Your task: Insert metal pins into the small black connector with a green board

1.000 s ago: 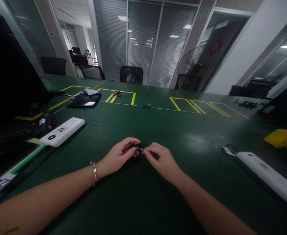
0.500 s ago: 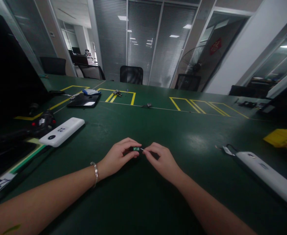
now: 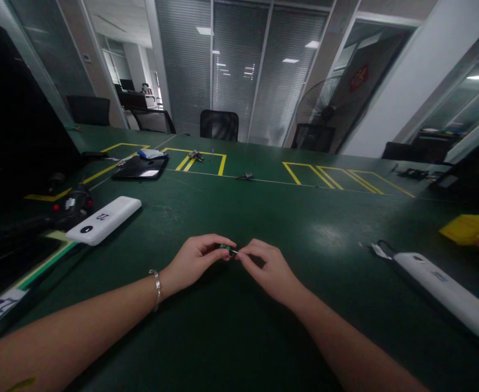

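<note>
A small green piece resembling a circuit board (image 3: 225,247), partly hidden by fingers, is pinched between the thumb and fingers of the left hand (image 3: 191,264) over a dark green tabletop (image 3: 231,332); the right hand (image 3: 271,268) pinches a thin silvery pin (image 3: 234,251) beside it, contact unclear. To the left lies a white, rounded rectangular device marked 22 (image 3: 109,219); to the right, a long white device (image 3: 446,291) near crumpled bright yellow material (image 3: 468,229).

And the left hand (image 3: 192,264) dips nearer, its thumb now partly covering the green board (image 3: 225,246), whose face showed clearly half a second ago! The right hand's (image 3: 272,269) fingertips edge left, thin rod (image 3: 234,251) along with them.
</note>
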The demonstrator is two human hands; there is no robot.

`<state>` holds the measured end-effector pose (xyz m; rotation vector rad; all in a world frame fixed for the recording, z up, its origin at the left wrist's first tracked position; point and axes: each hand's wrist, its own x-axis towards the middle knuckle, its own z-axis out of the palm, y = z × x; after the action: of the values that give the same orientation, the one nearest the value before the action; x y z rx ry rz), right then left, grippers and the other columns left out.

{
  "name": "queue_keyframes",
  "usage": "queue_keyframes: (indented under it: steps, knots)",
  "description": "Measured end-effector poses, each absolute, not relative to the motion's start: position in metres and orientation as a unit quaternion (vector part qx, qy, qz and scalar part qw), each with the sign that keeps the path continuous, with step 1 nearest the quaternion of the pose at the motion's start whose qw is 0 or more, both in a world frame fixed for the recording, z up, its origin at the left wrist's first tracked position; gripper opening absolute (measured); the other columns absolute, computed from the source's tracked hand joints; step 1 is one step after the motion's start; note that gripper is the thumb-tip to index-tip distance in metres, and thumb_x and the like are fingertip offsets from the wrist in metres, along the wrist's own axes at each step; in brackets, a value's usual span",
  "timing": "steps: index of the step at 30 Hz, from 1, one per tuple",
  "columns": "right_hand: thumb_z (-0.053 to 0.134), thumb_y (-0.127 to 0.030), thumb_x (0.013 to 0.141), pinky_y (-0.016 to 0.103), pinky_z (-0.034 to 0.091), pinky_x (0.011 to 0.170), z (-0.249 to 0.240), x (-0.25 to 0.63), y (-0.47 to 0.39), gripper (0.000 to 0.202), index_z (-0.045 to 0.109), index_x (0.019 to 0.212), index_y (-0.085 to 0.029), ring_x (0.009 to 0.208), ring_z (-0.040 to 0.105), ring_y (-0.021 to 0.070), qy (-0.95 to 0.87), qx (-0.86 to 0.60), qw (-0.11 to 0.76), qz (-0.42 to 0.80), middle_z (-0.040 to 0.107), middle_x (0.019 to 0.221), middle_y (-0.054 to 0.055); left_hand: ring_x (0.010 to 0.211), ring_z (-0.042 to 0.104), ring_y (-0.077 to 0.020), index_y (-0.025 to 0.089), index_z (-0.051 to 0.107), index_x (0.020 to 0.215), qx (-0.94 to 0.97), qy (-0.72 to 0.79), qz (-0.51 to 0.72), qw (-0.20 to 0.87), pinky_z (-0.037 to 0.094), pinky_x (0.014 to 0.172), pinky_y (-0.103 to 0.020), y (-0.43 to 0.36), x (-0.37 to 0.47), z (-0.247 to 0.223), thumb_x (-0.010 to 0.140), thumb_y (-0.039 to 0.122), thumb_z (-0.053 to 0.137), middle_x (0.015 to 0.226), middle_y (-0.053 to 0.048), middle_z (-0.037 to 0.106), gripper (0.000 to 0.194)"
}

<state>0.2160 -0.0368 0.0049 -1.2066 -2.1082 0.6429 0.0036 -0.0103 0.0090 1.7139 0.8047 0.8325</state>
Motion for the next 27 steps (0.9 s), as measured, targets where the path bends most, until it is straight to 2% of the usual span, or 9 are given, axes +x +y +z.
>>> queue_keyframes:
  steps: [6,16,23,27]
  knots:
    - [0.054,-0.019,0.092,0.026,0.043,0.065,0.0066,0.2137,-0.0371,0.018,0.071,0.097,-0.024,0.075,0.059,0.0143,-0.792,-0.448,0.328,0.254,0.063,0.083,0.0,0.091,0.068,-0.0188,0.016,0.068,0.109,0.721,0.339,0.356,0.488,0.054,0.084,-0.032,-0.0144,0.0036,0.0132,0.088,0.014,0.06,0.103,-0.007,0.07,0.023]
    - [0.053,-0.022,0.094,0.026,0.044,0.067,0.009,0.2143,-0.0385,0.019,0.072,0.097,-0.024,0.078,0.06,0.0148,-0.785,-0.442,0.333,0.28,0.065,0.086,0.001,0.091,0.069,-0.0193,0.016,0.068,0.11,0.671,0.33,0.366,0.554,0.054,0.085,-0.033,-0.0129,0.0039,0.0073,0.088,0.016,0.06,0.099,-0.007,0.073,0.023]
    - [0.053,-0.022,0.093,0.027,0.044,0.065,0.0088,0.2133,-0.0382,0.019,0.071,0.096,-0.023,0.075,0.059,0.0156,-0.789,-0.455,0.323,0.255,0.064,0.083,0.002,0.093,0.067,-0.0201,0.018,0.069,0.109,0.725,0.345,0.357,0.477,0.054,0.084,-0.034,-0.0155,0.0048,0.0111,0.088,0.019,0.061,0.105,-0.007,0.071,0.022]
    - [0.052,-0.023,0.094,0.027,0.044,0.066,0.0091,0.2116,-0.0386,0.019,0.071,0.089,-0.021,0.075,0.06,0.0154,-0.793,-0.443,0.33,0.257,0.064,0.081,0.002,0.088,0.068,-0.019,0.016,0.069,0.107,0.716,0.33,0.35,0.506,0.055,0.082,-0.033,-0.0172,0.0063,0.0112,0.087,0.015,0.061,0.101,-0.008,0.071,0.022]
